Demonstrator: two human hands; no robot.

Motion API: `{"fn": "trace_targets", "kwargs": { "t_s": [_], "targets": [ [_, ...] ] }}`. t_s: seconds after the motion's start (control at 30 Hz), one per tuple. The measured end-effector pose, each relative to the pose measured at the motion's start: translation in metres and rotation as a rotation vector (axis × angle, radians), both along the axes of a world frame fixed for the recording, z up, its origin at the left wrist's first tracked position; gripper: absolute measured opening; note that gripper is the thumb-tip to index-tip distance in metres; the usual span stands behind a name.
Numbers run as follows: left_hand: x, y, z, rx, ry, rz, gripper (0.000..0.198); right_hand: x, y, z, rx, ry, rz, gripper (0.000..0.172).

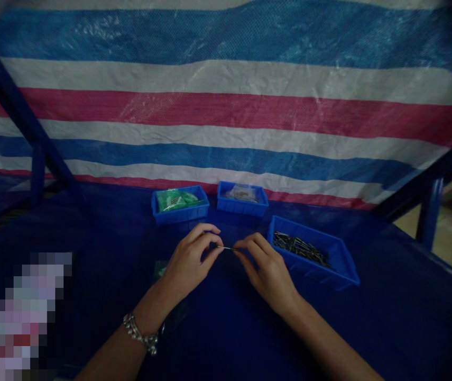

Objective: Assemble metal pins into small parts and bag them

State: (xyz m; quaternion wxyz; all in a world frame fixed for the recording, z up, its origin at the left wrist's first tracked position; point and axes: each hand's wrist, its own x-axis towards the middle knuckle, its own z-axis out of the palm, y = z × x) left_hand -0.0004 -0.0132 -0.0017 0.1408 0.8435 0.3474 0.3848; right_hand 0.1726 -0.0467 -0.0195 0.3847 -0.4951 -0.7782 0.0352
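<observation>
Between my two hands a thin metal rod [228, 248] lies nearly level above the blue table. Its silvery end is pinched in the fingertips of my left hand [188, 262], which has a beaded bracelet [140, 334] at the wrist. My right hand [268, 272] closes thumb and fingers on the darker end. Just right of that hand, a blue bin [340, 259] holds many thin dark and brassy rods [299, 247]. A clear plastic bag with some green [160, 269] lies partly hidden behind my left forearm.
Two smaller blue bins stand at the back: the left bin [182, 214] holds green plastic packets [178, 199], the right bin [241, 208] a clear bag [243, 192] of small pieces. Behind hangs a striped tarp [226, 111]. Blue frame bars [27, 116] flank the table. A pixelated sheet [23, 317] lies left.
</observation>
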Motion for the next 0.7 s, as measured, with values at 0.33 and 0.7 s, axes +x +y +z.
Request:
{"fn": "trace_targets", "kwargs": {
  "t_s": [0.33,0.7],
  "targets": [
    [0.0004,-0.0014,0.0013,0.005,0.007,0.003,0.006,0.0005,0.0008,-0.0014,-0.013,-0.016,0.01,0.014],
    [0.0006,-0.001,0.0008,-0.002,-0.004,0.005,0.005,0.0006,-0.0001,0.0007,-0.003,-0.015,-0.006,0.014]
  ]
}}
